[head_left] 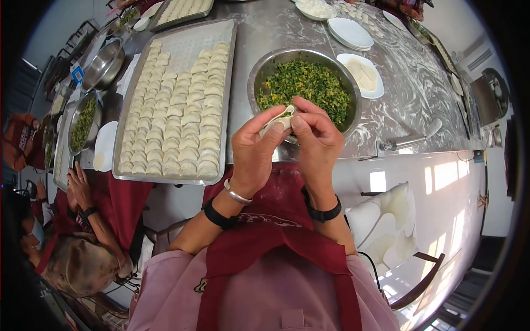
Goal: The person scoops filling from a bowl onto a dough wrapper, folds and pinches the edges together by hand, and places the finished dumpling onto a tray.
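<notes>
Between my two hands is a dumpling point(277, 126), a folded wrapper with green filling showing at its top opening. My left hand point(254, 149) pinches its left side with thumb and fingers. On the other side, my right hand point(319, 135) presses the wrapper's edge between thumb and forefinger. Right behind them stands a metal bowl point(255, 83) of chopped green and yellow filling point(309, 83), partly hidden by my fingers. A plate point(376, 91) with a stack of round wrappers point(361, 74) lies to the bowl's right.
A metal tray point(230, 60) of dumpling rows lies left of the bowl. White plates point(350, 33) and a flour bowl point(316, 9) stand farther back. A metal clamp-like fitting point(406, 142) sits at the table's front edge. A co-worker point(83, 248) sits at left; a chair point(422, 281) stands at right.
</notes>
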The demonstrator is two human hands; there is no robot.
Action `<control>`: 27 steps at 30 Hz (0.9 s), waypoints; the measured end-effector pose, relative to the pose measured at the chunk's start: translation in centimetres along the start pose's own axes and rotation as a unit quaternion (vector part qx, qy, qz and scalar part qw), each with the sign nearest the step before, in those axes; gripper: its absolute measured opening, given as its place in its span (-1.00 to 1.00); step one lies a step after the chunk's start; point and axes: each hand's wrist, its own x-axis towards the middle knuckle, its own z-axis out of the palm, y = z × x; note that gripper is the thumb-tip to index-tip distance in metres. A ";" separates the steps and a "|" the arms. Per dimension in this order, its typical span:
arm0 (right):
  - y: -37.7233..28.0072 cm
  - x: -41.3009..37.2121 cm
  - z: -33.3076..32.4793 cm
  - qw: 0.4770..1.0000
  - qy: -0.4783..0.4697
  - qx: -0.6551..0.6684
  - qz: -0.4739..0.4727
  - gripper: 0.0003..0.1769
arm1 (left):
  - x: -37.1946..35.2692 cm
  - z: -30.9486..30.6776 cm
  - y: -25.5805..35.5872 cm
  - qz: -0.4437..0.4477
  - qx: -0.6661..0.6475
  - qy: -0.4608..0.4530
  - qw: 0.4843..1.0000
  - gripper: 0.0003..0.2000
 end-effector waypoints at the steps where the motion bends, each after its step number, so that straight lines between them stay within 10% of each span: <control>1: -0.1 0.0 -0.3 1.000 -0.008 -0.013 0.006 -0.79 | 0.0 -0.1 0.0 0.001 -0.004 -0.006 1.000 -0.63; 27: -1.0 -0.2 -0.9 0.994 -0.104 -0.040 -0.001 -0.67 | -0.8 -0.6 1.8 -0.039 0.086 -0.037 0.995 -0.61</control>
